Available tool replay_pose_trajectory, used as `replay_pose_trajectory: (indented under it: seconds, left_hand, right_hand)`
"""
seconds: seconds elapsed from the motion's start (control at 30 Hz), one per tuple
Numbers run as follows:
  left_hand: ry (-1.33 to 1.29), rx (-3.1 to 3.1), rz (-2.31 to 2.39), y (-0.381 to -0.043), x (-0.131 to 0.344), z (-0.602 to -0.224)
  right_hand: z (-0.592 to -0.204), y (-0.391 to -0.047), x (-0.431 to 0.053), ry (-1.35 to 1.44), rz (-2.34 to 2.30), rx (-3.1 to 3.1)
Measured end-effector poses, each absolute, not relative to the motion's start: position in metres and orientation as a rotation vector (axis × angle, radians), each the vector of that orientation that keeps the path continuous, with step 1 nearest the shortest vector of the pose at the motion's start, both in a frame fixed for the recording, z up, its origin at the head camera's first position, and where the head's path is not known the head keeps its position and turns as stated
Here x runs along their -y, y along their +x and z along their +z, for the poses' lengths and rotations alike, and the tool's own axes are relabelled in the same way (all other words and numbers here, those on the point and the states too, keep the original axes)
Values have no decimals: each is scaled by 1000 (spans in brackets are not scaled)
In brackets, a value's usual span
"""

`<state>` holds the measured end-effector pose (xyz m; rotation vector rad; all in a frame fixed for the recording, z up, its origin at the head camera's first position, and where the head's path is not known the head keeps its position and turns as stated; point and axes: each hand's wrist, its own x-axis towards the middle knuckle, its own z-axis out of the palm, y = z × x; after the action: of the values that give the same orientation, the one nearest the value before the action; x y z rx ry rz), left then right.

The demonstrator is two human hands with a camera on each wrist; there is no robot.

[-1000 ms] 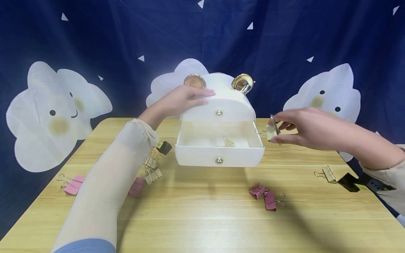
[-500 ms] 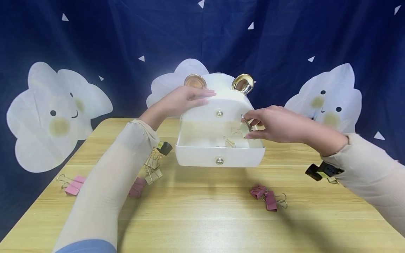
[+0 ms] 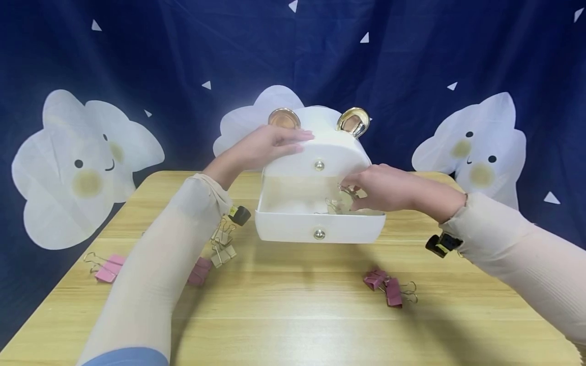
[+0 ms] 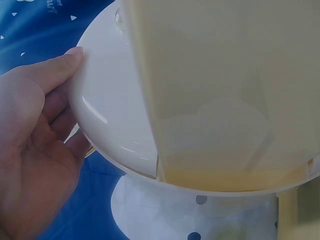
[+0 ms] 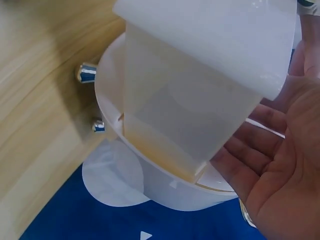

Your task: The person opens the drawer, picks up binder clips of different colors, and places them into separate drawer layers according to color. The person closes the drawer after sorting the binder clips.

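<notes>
A white drawer box (image 3: 316,147) with gold bear ears stands on the table, its lower drawer (image 3: 293,227) pulled out. My left hand (image 3: 265,145) rests on the box's top left, fingers extended. The left wrist view shows that thumb against the front face and the other fingers behind the top edge. Over the drawer's right side, my right hand (image 3: 384,188) pinches a binder clip (image 3: 349,192) between thumb and forefinger. Another pale binder clip (image 3: 332,206) lies inside, beside it. In the right wrist view the drawer wall hides the fingertips and both clips.
Dark pink binder clips (image 3: 393,293) lie at front right. Left of the box are pale binder clips (image 3: 223,254), a pink clip (image 3: 200,271) partly behind my left sleeve, and another pink clip (image 3: 110,268). A dark blue curtain (image 3: 366,66) with clouds hangs behind.
My right hand has moved left from beside the box, carrying the binder clip in over the open drawer, then lower. The left hand keeps its place on the box.
</notes>
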<state>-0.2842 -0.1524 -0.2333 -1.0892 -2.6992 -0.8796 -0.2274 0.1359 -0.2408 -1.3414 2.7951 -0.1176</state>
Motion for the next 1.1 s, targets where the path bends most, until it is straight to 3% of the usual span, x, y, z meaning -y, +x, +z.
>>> replay_pose_trajectory:
  seconds: [0.5,0.77,1.1]
  left_hand:
    - [-1091,2692,-879,-283,152,-234]
    - [-1078,2708,-870,-282,152,-232]
    - [-1071,2715,-852,-284,152,-231]
  right_hand:
    - [-236,-228,-143,-1390,-35,-2806]
    - [-233,-224,-172,-1517,-151,-2867]
    - [-233,-221,-219,-1399,-201,-3005]
